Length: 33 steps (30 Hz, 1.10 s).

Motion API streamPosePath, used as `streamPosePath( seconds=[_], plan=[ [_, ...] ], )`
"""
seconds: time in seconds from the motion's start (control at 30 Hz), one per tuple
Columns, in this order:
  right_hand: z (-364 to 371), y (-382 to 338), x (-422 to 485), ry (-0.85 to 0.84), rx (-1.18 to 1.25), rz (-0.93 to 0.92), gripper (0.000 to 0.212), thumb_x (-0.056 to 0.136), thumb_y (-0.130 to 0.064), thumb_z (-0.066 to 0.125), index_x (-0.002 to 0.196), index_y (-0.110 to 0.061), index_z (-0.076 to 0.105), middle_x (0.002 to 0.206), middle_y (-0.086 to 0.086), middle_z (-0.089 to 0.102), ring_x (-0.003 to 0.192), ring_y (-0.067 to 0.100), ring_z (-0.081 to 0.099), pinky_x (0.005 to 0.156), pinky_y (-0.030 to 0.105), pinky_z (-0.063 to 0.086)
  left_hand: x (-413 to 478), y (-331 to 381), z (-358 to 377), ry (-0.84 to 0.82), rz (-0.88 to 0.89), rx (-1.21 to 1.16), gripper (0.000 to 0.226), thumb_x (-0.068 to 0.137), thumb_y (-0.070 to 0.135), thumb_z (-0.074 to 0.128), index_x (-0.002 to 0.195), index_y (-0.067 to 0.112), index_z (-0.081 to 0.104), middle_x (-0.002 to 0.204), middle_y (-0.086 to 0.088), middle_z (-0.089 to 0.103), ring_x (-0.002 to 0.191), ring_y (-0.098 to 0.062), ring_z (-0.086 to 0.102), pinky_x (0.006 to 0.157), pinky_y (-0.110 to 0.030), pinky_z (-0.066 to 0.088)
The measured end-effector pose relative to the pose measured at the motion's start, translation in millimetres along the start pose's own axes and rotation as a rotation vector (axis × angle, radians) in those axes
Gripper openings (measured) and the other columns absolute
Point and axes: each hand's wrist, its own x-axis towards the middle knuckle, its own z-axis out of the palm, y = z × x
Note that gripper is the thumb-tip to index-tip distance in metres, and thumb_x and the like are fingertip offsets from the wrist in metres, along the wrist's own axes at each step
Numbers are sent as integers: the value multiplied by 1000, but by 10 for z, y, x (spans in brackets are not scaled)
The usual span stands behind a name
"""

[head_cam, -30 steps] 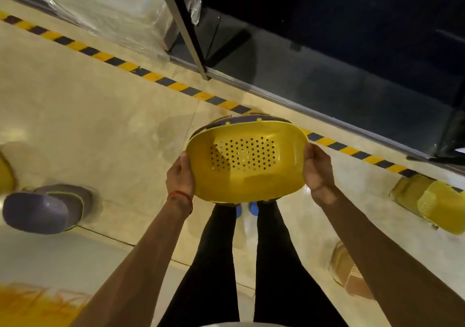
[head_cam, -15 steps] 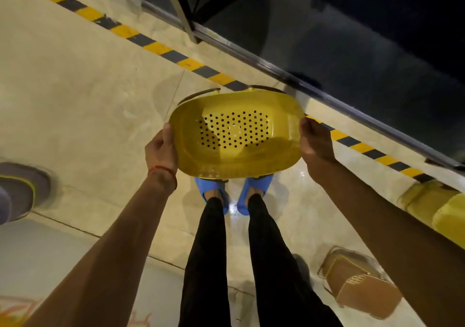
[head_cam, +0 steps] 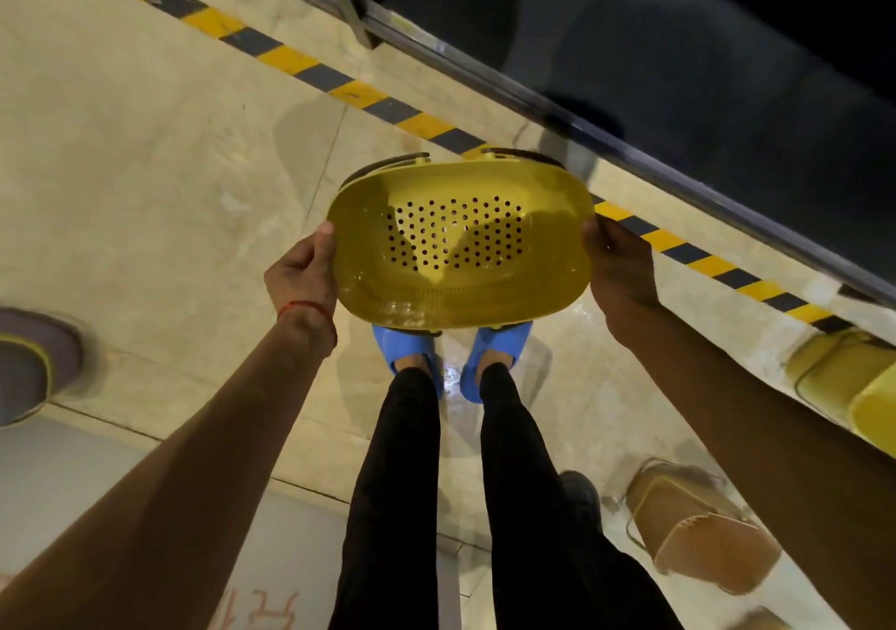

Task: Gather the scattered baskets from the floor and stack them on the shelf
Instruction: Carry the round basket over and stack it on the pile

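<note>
One basket in hand, at least three left on the floor

**Hands.** The left hand (head_cam: 303,270) grips one short end of the held basket (head_cam: 460,251). The right hand (head_cam: 618,261) grips the other end. Each thumb lies over the rim. The held basket is yellow and open side up, with its perforated bottom in view. It hangs between the two hands, directly above the person's feet.

**Floor.** A brown basket (head_cam: 703,532) lies tipped just right of the legs. A second yellow basket (head_cam: 843,387) lies at the right edge, near the striped tape (head_cam: 300,59). A grey basket (head_cam: 29,363) lies at the left edge. Neither hand touches any of these.

**Shelf.** The dark shelf (head_cam: 679,47) stands beyond the striped tape, near the far rim of the held basket. No basket shows on the visible part of it.

**Status (judgement).** The task is at an early stage. One basket is collected but not yet placed. At least three are left to gather, and no stack is visible.
</note>
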Motion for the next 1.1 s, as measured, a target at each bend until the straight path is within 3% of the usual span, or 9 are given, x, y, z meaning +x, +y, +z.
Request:
streamPosePath(
  seconds=[0.1,0.2,0.37,0.5,0.57,0.73,0.93,1.1],
  plan=[
    [-22,-153,-143,119,-128,-80,33,97,-36,55,104,-10,74,105,12,76,101,32,69,95,48,53,-76,133,-1,5,11,184,32,95,32,64,112,5,70,100,-7,70,89,-20,63,85,-35,55],
    [-66,-467,-502,206,-238,-229,22,98,-24,58,110,-10,69,111,11,71,103,29,65,87,42,53,-267,339,-79,12,161,381,33,96,33,60,119,11,66,115,-4,69,101,-19,64,91,-32,52],
    [-113,-963,-1013,90,-552,-517,27,95,-28,56,117,-15,66,119,10,64,111,29,56,79,34,46,-715,637,-408,-149,518,744,35,96,38,51,127,23,59,127,1,61,114,-23,58,88,-41,52],
    [-113,-1486,-1484,52,-708,-714,38,93,-37,46,111,-12,69,111,10,66,103,31,59,75,38,51,-1118,935,-867,-170,683,902,37,97,37,49,129,21,58,126,-3,61,115,-26,54,84,-39,49],
    [-107,-1733,-1703,20,-736,-800,36,93,-37,48,108,-11,69,109,10,66,101,32,59,77,41,53,-1299,1061,-1126,-126,719,897,34,97,35,51,126,20,59,122,-3,63,112,-26,56,81,-38,50],
    [-81,-2309,-2214,-4,-753,-1107,15,87,-19,73,96,-8,69,94,11,68,90,33,63,75,41,53,-1728,1332,-1743,40,726,885,29,96,32,54,122,19,62,115,-2,65,103,-27,59,74,-38,52],
    [-69,-2870,-2552,-187,-720,-1318,17,84,-21,69,97,-11,71,96,6,66,91,29,60,75,43,53,-2159,1560,-2199,292,695,891,30,95,33,51,119,18,64,113,-1,65,96,-26,59,72,-37,51],
    [-175,-3312,-2653,-293,-673,-1552,20,92,-22,62,101,-6,72,98,8,67,91,28,60,76,44,51,-2403,1758,-2394,373,638,867,34,95,36,47,120,19,63,114,0,64,96,-25,58,72,-36,50]
  ],
)
